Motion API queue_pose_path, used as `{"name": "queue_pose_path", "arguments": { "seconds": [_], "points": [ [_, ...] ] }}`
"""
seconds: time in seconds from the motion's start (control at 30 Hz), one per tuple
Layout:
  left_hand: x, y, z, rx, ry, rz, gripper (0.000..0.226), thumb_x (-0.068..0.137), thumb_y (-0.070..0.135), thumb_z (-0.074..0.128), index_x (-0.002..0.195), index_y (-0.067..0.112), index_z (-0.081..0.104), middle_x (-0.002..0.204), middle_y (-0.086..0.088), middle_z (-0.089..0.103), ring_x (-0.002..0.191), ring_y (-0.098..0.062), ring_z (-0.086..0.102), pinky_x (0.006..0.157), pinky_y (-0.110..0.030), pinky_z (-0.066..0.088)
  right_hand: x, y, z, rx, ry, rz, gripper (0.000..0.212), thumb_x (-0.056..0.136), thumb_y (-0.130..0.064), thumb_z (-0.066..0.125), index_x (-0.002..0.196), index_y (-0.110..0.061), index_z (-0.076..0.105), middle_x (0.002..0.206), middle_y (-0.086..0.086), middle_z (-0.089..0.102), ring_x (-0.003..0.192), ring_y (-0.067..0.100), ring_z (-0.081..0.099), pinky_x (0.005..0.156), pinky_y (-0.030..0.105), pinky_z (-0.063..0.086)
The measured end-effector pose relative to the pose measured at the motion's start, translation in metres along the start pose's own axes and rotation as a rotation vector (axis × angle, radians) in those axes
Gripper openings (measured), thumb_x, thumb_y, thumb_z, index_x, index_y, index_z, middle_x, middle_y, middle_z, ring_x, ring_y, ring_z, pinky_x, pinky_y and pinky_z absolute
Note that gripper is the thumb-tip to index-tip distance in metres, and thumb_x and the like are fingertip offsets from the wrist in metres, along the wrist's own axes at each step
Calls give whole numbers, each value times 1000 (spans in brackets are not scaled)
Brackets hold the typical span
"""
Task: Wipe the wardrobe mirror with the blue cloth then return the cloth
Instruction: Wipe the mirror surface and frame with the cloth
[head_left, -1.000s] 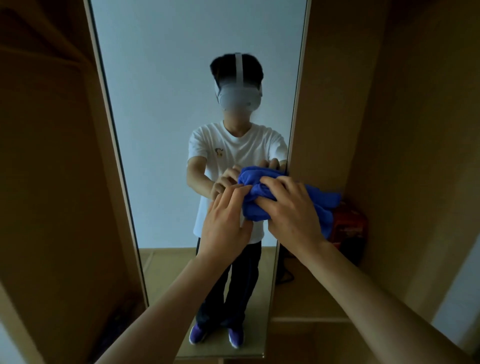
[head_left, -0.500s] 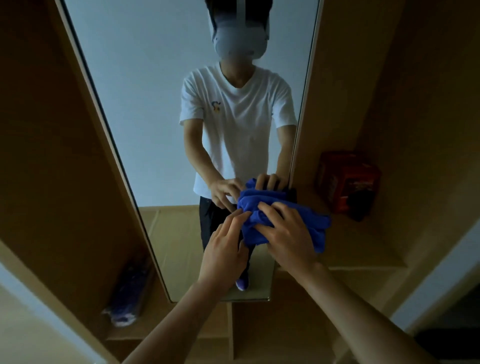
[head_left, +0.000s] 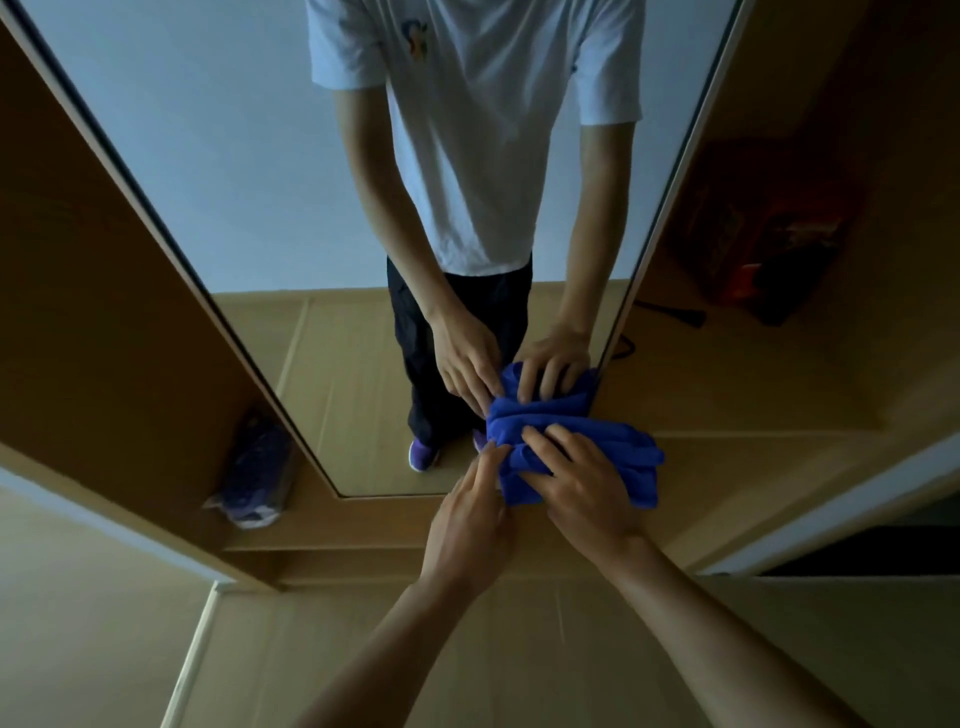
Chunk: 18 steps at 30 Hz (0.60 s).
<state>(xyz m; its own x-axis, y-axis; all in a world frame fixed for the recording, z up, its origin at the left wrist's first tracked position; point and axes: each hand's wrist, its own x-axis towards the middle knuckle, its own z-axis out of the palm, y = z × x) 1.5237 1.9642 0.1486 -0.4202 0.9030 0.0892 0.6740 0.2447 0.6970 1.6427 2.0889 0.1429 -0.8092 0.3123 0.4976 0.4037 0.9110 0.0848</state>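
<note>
Fingers (head_left: 548, 442) of the right hand (head_left: 582, 493) are spread flat on the bunched cloth (head_left: 623, 452), pressed at the mirror (head_left: 234, 156) near its five o'clock corner. The left hand (head_left: 467, 514) is laid straight-fingered at the cloth's nine o'clock edge. Ungripped, the cloth could be dragged off the mirror.

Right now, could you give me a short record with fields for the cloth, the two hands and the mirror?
blue cloth: bunched, against the mirror near its lower right corner
right hand: spread over the cloth, pressing it
left hand: fingertips touch the cloth's left edge
mirror: reflects both hands and the cloth
red box: on shelf right of mirror
</note>
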Motion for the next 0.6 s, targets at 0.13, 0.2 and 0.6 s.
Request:
{"name": "queue_pose_path", "arguments": {
  "seconds": [0.13, 0.2, 0.6],
  "points": [
    [2, -23, 29, -45, -84, -85, 69, 91, 0, 55, 151, 23, 33, 152, 1, 51, 132, -21, 54, 90, -25, 49, -25, 0, 45, 6, -116, 12, 24, 86, -22, 75, 109, -23, 76, 128, 3, 66, 115, 26, 62, 94, 39, 53],
    [3, -37, 46, -52, -125, -136, 68, 91, 1, 56, 152, 20, 33, 150, -1, 52, 130, -23, 55, 91, -30, 52, -35, -1, 65, 27, -154, 16, 24, 83, -24, 79, 107, -24, 77, 126, 2, 67, 114, 26, 63, 94, 38, 53],
    [6, -88, 107, -179, -349, -290, 78, 91, 8, 67, 156, 14, 24, 147, -8, 51, 130, -22, 55, 100, -33, 52, -77, -14, 133, 157, -406, 153, 36, 71, -20, 85, 106, -25, 76, 122, 2, 69, 111, 24, 65, 94, 37, 55]
  ]
}}
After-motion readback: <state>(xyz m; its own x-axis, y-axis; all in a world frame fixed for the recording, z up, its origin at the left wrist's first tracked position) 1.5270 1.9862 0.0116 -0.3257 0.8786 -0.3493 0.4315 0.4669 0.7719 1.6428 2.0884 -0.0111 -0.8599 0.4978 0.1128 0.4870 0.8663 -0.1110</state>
